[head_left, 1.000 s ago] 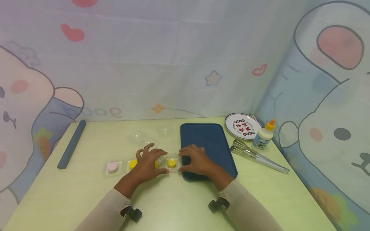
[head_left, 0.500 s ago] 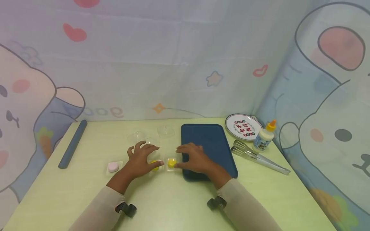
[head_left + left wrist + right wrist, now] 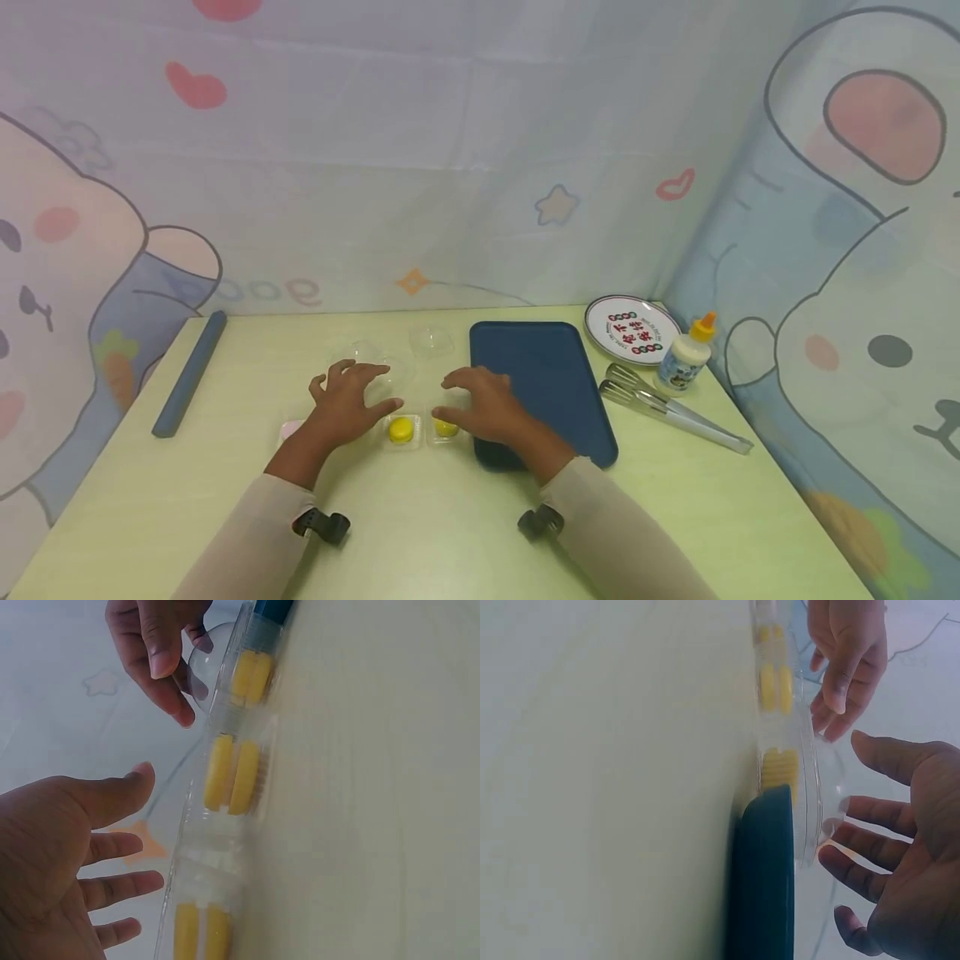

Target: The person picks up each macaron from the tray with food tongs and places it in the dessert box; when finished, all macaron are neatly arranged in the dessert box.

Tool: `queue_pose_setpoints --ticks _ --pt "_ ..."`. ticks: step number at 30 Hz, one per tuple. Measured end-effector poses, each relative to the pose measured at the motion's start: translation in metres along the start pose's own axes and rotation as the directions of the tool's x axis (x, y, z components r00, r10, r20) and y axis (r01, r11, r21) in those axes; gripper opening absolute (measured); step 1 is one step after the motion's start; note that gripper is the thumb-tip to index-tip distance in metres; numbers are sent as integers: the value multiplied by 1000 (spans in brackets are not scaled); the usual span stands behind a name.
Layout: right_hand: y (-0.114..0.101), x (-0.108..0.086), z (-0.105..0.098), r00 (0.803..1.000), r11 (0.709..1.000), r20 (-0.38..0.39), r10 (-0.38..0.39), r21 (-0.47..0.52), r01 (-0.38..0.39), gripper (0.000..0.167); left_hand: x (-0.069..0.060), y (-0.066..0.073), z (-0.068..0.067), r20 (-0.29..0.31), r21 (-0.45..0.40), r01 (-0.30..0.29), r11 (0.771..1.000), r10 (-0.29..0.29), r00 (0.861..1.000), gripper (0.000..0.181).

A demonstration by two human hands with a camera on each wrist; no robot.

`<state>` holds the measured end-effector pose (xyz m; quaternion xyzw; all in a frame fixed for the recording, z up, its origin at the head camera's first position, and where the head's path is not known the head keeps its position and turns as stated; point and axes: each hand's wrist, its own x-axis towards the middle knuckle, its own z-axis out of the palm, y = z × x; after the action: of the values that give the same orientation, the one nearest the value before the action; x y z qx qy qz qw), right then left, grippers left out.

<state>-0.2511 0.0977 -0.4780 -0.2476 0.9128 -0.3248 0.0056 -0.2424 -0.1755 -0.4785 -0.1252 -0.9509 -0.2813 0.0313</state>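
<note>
My left hand (image 3: 343, 410) hovers with spread fingers beside a yellow macaron (image 3: 401, 430) in a clear plastic box, holding nothing. My right hand (image 3: 489, 410) is over the rightmost box, its thumb partly covering the yellow macaron (image 3: 445, 428) inside. A clear dome lid (image 3: 831, 780) rises above that box in the right wrist view, right by my right fingertips; whether they touch it I cannot tell. The left wrist view shows another yellow macaron (image 3: 201, 930) in the row of boxes, hidden by my left hand in the head view. A pink macaron (image 3: 290, 430) is partly behind my left wrist.
Several clear dome lids (image 3: 431, 341) lie at the back. Under my right forearm is a dark blue tray (image 3: 528, 350). Farther right are a plate (image 3: 633, 330), tongs (image 3: 675, 412) and a glue-style bottle (image 3: 684, 362). A grey-blue bar (image 3: 189, 375) lies far left.
My left hand has drawn away leftward from the rightmost box, uncovering the neighbouring yellow macaron and covering part of the pink one. My right hand has shifted slightly left over its box.
</note>
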Motion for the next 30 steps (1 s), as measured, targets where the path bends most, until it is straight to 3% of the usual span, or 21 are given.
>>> queue_pose_setpoints --ticks 10,30 --pt "-13 21 12 1000 1000 -21 7 -30 -8 44 7 -6 -2 -11 47 48 998 -48 999 64" --pt "-25 56 15 991 993 89 102 -62 -97 52 7 -8 -8 -8 88 128 988 -128 992 63"
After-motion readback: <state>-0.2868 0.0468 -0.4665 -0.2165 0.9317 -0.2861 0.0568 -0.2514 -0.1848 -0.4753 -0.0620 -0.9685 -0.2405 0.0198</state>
